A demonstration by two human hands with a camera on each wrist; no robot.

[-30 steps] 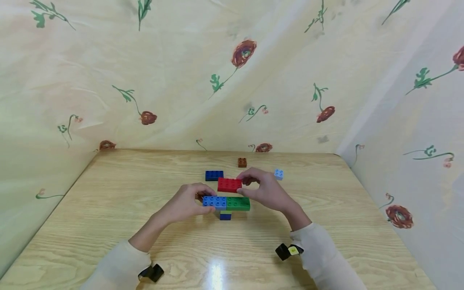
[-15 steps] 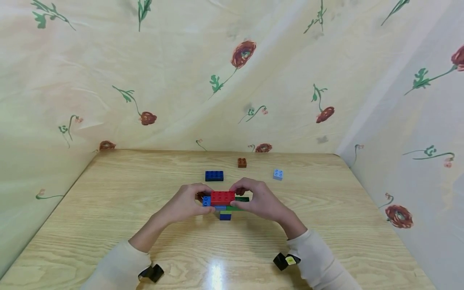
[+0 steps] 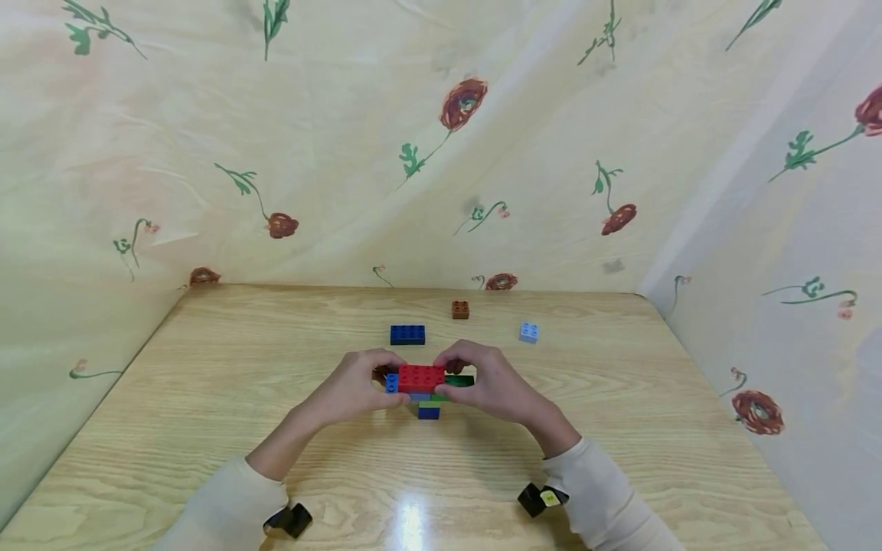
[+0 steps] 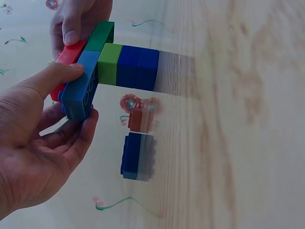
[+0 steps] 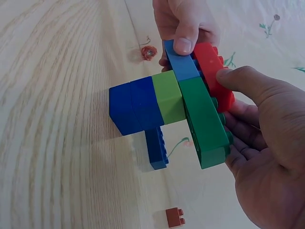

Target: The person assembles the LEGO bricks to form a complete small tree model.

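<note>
You're bringing the red eight-stud brick (image 3: 422,377) in from beyond, across the tops of the medium-blue brick (image 4: 80,88) and green brick (image 5: 205,121); your right hand (image 3: 499,383) is pinching red, your left hand (image 3: 354,386) pinching medium-blue. It's apparently bridging the pair, probably not seating fully yet.

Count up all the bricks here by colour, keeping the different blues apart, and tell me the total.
Red brick: 1
Green brick: 1
Lime brick: 1
Mid-blue brick: 1
Dark blue bricks: 3 (2 stacked, 1 loose)
Pale blue brick: 1
Brown brick: 1
Total: 9
</note>
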